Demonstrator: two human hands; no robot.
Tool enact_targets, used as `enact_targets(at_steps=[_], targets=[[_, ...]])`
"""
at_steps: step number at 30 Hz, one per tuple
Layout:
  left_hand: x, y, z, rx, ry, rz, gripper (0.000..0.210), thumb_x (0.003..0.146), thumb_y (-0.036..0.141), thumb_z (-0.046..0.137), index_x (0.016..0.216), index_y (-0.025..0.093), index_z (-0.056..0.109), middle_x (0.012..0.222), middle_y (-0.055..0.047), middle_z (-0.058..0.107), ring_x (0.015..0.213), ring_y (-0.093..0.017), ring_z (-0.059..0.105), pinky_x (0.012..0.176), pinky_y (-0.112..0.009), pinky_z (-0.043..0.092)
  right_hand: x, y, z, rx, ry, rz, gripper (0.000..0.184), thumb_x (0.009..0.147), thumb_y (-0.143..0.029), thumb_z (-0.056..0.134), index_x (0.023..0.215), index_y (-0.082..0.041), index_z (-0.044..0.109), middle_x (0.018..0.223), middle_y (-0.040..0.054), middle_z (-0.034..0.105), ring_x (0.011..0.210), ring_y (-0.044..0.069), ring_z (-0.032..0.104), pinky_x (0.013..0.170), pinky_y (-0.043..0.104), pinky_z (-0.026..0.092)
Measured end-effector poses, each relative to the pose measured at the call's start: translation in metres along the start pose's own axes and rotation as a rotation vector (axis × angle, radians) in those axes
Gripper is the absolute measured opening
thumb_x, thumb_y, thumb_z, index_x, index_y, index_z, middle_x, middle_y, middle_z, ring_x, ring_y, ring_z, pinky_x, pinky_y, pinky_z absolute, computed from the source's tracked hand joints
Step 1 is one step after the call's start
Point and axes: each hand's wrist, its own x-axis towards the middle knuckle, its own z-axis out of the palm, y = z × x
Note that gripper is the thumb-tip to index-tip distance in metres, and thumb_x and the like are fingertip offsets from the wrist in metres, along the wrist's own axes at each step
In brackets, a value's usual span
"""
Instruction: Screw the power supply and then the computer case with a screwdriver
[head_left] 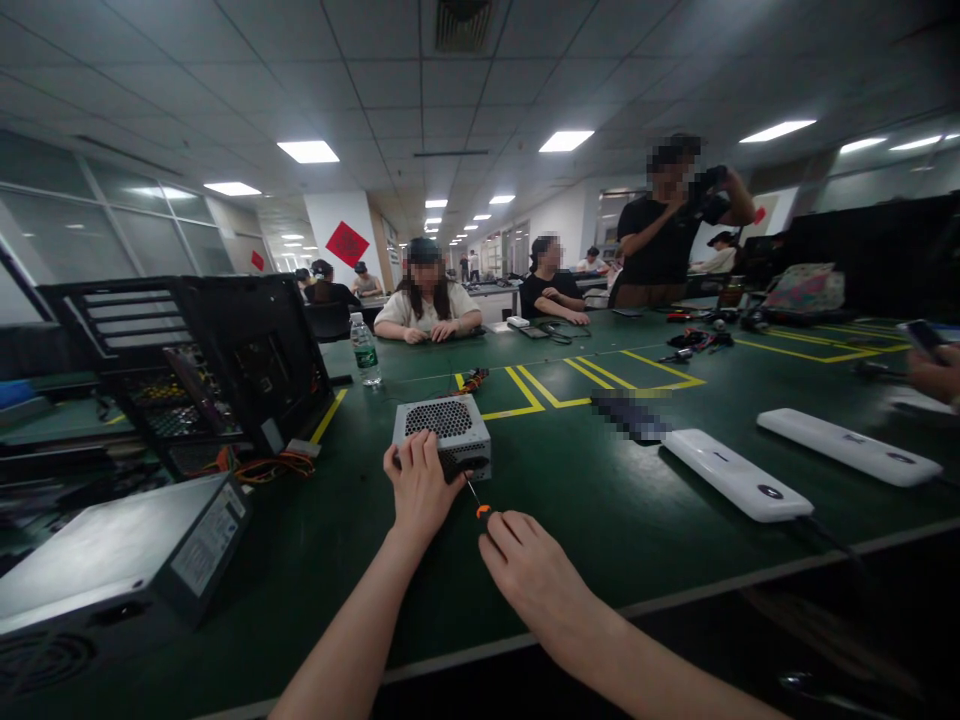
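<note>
The left hand (420, 485), half open, is grasping a vented metal box (444, 425), its fingers bending over the top and its thumb lying by the lower near edge. The right hand (529, 560) is gripping a screwdriver (484, 511) by its orange-marked handle, fingers curling around it. The shaft is pointing at the box's lower near side; whether the tip is touching a screw cannot be made out. The box is resting on the green worktop (450, 620), back from the near edge, with a larger metal box (112, 550) lying leftward.
</note>
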Motion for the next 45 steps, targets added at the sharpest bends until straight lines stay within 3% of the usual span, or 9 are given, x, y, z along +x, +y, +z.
enact_targets(at_steps=[4, 10, 18, 21, 26, 29, 35, 39, 45], targets=[[0.0, 0.0, 0.001, -0.005, -0.003, -0.006, 0.059, 0.065, 0.039, 0.061, 0.114, 0.013, 0.041, 0.117, -0.015, 0.046, 0.112, -0.029, 0.034, 0.095, -0.049, 0.017, -0.004, 0.007, 0.002, 0.251, 0.037, 0.142, 0.026, 0.075, -0.004, 0.046, 0.097, -0.014, 0.056, 0.086, 0.0084, 0.058, 0.078, 0.019, 0.053, 0.067, 0.032, 0.047], [0.0, -0.002, 0.002, -0.011, -0.018, -0.005, 0.059, 0.065, 0.037, 0.061, 0.115, 0.014, 0.04, 0.117, -0.015, 0.045, 0.112, -0.029, 0.034, 0.093, -0.049, 0.018, -0.001, 0.002, 0.005, 0.828, 0.256, 0.633, 0.018, 0.081, -0.024, 0.045, 0.093, -0.019, 0.058, 0.087, 0.0045, 0.062, 0.08, 0.016, 0.058, 0.075, 0.032, 0.047], [0.0, -0.001, 0.003, 0.001, -0.019, -0.012, 0.06, 0.065, 0.04, 0.061, 0.114, 0.012, 0.041, 0.117, -0.015, 0.045, 0.111, -0.028, 0.035, 0.095, -0.048, 0.016, 0.001, 0.032, 0.025, 1.643, 0.309, 1.212, 0.031, 0.078, -0.045, 0.045, 0.079, -0.014, 0.051, 0.065, 0.0055, 0.063, 0.056, 0.013, 0.058, 0.06, 0.03, 0.049], [0.0, -0.001, 0.002, 0.006, -0.019, -0.012, 0.061, 0.064, 0.04, 0.062, 0.114, 0.012, 0.041, 0.117, -0.015, 0.045, 0.111, -0.029, 0.034, 0.094, -0.048, 0.017, 0.0, 0.034, 0.02, 1.499, 0.281, 1.103, 0.026, 0.079, -0.041, 0.046, 0.076, -0.015, 0.049, 0.066, 0.0043, 0.062, 0.057, 0.013, 0.057, 0.058, 0.029, 0.048], [0.001, -0.001, 0.002, -0.002, -0.025, -0.013, 0.059, 0.065, 0.039, 0.061, 0.115, 0.014, 0.041, 0.117, -0.016, 0.046, 0.111, -0.03, 0.035, 0.093, -0.05, 0.017, 0.001, 0.011, 0.005, 0.728, 0.214, 0.61, 0.007, 0.079, -0.023, 0.046, 0.079, -0.018, 0.05, 0.074, 0.0034, 0.058, 0.068, 0.015, 0.055, 0.063, 0.029, 0.046], [0.001, -0.001, 0.001, -0.009, -0.022, -0.016, 0.058, 0.066, 0.039, 0.06, 0.115, 0.015, 0.041, 0.118, -0.015, 0.045, 0.111, -0.03, 0.035, 0.093, -0.049, 0.016, 0.003, -0.001, 0.001, 0.4, 0.142, 0.351, 0.013, 0.078, -0.009, 0.042, 0.082, -0.016, 0.052, 0.076, 0.0058, 0.057, 0.073, 0.017, 0.053, 0.065, 0.03, 0.046], [0.0, 0.0, 0.001, -0.016, -0.012, -0.022, 0.06, 0.067, 0.041, 0.059, 0.115, 0.013, 0.04, 0.117, -0.015, 0.045, 0.112, -0.028, 0.034, 0.095, -0.048, 0.015, 0.0, -0.008, 0.012, 0.157, 0.128, 0.139, 0.018, 0.073, 0.001, 0.045, 0.076, -0.013, 0.056, 0.092, 0.0108, 0.058, 0.085, 0.02, 0.053, 0.075, 0.031, 0.047], [-0.001, 0.0, 0.002, -0.01, -0.002, -0.022, 0.062, 0.065, 0.042, 0.06, 0.116, 0.012, 0.04, 0.118, -0.015, 0.046, 0.112, -0.028, 0.034, 0.097, -0.048, 0.013, -0.005, -0.013, 0.02, 0.21, 0.159, 0.22, 0.019, 0.073, -0.001, 0.045, 0.077, -0.014, 0.058, 0.1, 0.0126, 0.055, 0.088, 0.02, 0.052, 0.073, 0.031, 0.048], [0.0, 0.0, 0.0, -0.018, 0.004, -0.018, 0.063, 0.065, 0.042, 0.06, 0.116, 0.011, 0.04, 0.118, -0.016, 0.045, 0.113, -0.028, 0.034, 0.097, -0.048, 0.013, -0.006, -0.01, 0.006, 0.638, 0.051, 0.58, 0.032, 0.082, -0.029, 0.043, 0.112, -0.016, 0.042, 0.084, 0.0056, 0.059, 0.075, 0.017, 0.059, 0.064, 0.03, 0.049]])
